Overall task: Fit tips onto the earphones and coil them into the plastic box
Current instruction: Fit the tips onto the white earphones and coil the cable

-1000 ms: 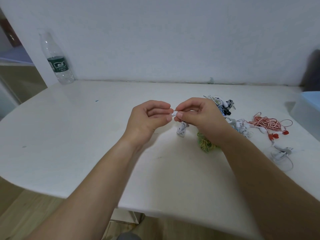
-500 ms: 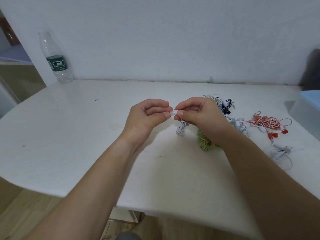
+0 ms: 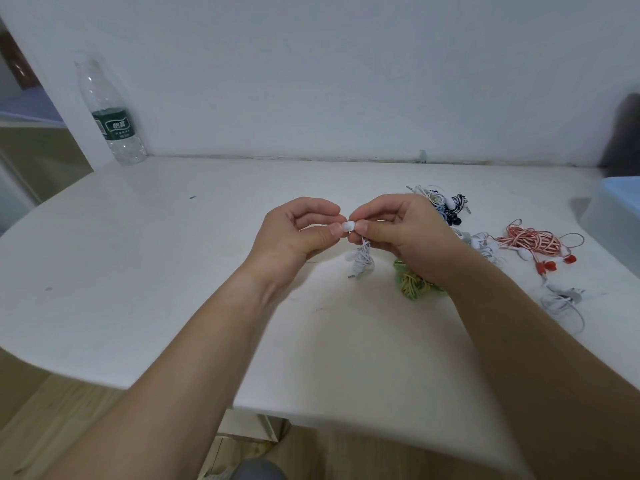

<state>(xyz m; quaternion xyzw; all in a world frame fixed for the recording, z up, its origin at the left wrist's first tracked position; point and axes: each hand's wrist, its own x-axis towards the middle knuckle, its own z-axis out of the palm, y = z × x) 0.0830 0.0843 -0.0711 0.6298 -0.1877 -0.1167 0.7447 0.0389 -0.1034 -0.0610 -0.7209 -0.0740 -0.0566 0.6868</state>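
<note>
Both hands meet above the middle of the white table (image 3: 173, 271). My right hand (image 3: 401, 237) pinches a white earbud (image 3: 349, 225) between thumb and forefinger. My left hand (image 3: 298, 233) pinches the same earbud's white tip from the left, fingers curled. The white cable bundle (image 3: 363, 261) of these earphones hangs below the hands. A blue plastic box (image 3: 616, 216) sits at the right edge, partly out of frame.
Right of the hands lie a black-and-white earphone pile (image 3: 446, 206), white earphones (image 3: 485, 245), red-and-white earphones (image 3: 533, 242) and a loose white pair (image 3: 564, 303). A green bag of rubber bands (image 3: 415, 282) lies under my right wrist. A water bottle (image 3: 110, 116) stands far left.
The hands have hardly moved. The white tip between the fingertips shows more plainly now than one second ago.
</note>
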